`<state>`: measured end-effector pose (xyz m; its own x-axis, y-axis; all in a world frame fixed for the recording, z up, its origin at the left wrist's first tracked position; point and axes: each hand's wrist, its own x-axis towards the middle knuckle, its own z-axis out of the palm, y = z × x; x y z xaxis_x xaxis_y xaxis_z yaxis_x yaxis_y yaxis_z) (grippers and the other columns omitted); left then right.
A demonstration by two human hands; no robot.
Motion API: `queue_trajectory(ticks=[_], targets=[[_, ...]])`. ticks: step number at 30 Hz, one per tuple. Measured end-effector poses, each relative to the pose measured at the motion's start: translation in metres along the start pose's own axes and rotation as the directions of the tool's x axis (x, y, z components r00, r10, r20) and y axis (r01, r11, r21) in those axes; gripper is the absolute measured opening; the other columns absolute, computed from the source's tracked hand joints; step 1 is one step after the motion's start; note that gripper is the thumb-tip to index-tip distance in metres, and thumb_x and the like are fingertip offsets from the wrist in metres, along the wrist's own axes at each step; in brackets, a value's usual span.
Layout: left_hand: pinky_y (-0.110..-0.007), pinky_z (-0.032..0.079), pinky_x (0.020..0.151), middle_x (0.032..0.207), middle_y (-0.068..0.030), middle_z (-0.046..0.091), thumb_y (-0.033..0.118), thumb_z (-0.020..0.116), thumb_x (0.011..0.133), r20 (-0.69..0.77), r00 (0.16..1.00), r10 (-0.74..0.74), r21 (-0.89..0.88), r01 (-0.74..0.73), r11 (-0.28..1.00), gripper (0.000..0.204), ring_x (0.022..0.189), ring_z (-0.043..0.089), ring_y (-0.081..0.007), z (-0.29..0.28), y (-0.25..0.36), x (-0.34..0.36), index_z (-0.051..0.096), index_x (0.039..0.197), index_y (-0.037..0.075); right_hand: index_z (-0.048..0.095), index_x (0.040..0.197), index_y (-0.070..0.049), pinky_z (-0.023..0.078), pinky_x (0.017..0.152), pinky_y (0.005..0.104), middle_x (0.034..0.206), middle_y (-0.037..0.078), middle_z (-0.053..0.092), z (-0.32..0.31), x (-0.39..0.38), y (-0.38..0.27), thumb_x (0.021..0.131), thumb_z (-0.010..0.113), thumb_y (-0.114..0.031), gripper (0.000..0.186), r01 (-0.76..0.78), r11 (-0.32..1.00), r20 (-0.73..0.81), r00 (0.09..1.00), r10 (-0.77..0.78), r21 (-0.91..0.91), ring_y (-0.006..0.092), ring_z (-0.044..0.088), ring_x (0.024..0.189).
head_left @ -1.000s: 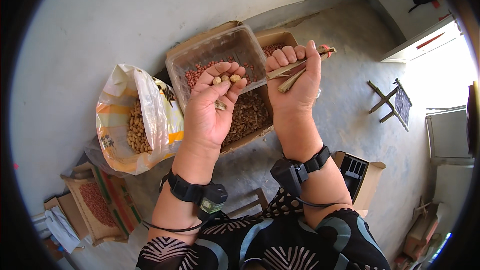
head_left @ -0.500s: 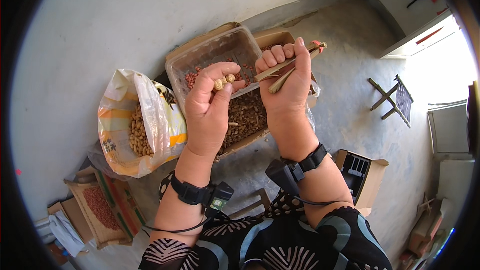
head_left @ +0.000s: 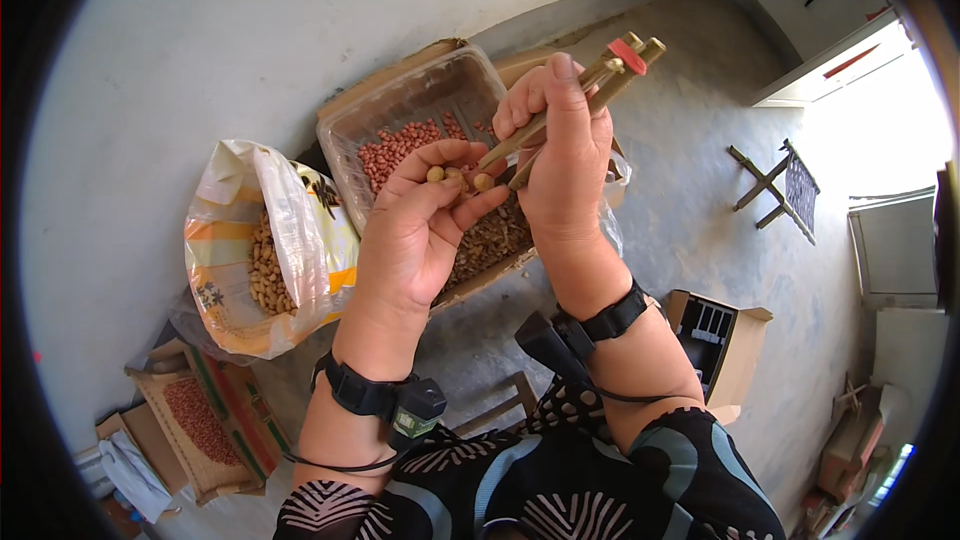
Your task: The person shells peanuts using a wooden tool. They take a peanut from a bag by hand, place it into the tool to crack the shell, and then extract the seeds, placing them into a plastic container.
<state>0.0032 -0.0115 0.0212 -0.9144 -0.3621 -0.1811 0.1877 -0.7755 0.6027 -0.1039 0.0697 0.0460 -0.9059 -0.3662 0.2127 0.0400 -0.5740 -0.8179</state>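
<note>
Above a grey concrete floor (head_left: 690,175), several in-shell peanuts (head_left: 483,182) sit in the curled fingers of the left hand (head_left: 405,230), just beside the tips of wooden stick tongs (head_left: 608,73) clasped in the right hand (head_left: 568,165); whether tips and nuts touch, I cannot tell. Below, red kernels (head_left: 393,148) toward the plastic tub's (head_left: 338,132) near edge and broken shells (head_left: 492,240) inside the cardboard box's (head_left: 487,280) near edge suggest plenty already shelled; whole peanuts (head_left: 268,265) in the plastic bag (head_left: 215,240) appear left to do.

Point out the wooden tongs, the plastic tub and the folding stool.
Wooden tongs (head_left: 618,83), head view: upper part of one stick.
Plastic tub (head_left: 402,100), head view: inner far wall.
Folding stool (head_left: 801,190), head view: dark seat.
</note>
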Motion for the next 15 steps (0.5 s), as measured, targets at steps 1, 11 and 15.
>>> queue_trajectory(ticks=[1,11,15], targets=[[-0.039,0.055,0.092,0.112,-0.0154,0.06,-0.003,0.048,0.089,0.007,1.0,-0.014,0.013,0.014,1.0,0.025,0.105,0.062,-0.0262,0.001,0.0,-0.001,0.056,0.112,-0.004,0.044,0.072,-0.007,0.039,0.058,0.029,0.066,0.003,0.046,0.001,-0.001,0.0,0.097,0.051,-0.031,0.035,0.014,0.998,0.018,1.0,-0.013,-0.068,0.0135,0.043,0.06],[-0.039,0.053,0.093,0.115,-0.0127,0.058,-0.003,0.048,0.088,-0.015,1.0,-0.026,0.024,0.027,0.999,0.028,0.106,0.06,-0.023,-0.001,0.0,-0.004,0.055,0.116,-0.003,0.049,0.075,-0.007,0.037,0.055,0.0234,0.064,-0.002,0.05,0.002,-0.007,0.013,0.097,0.055,-0.025,0.029,0.067,0.94,0.124,0.992,-0.026,-0.335,0.0069,0.045,0.06],[-0.037,0.054,0.091,0.112,-0.0116,0.059,-0.004,0.047,0.088,-0.061,0.998,-0.013,0.06,0.017,0.998,0.029,0.101,0.061,-0.0202,-0.001,-0.002,-0.004,0.056,0.115,-0.003,0.05,0.077,-0.007,0.036,0.054,0.0225,0.066,-0.003,0.049,-0.002,-0.009,0.021,0.096,0.057,-0.022,0.025,0.083,0.921,0.169,0.985,-0.018,-0.382,0.0054,0.044,0.061]])
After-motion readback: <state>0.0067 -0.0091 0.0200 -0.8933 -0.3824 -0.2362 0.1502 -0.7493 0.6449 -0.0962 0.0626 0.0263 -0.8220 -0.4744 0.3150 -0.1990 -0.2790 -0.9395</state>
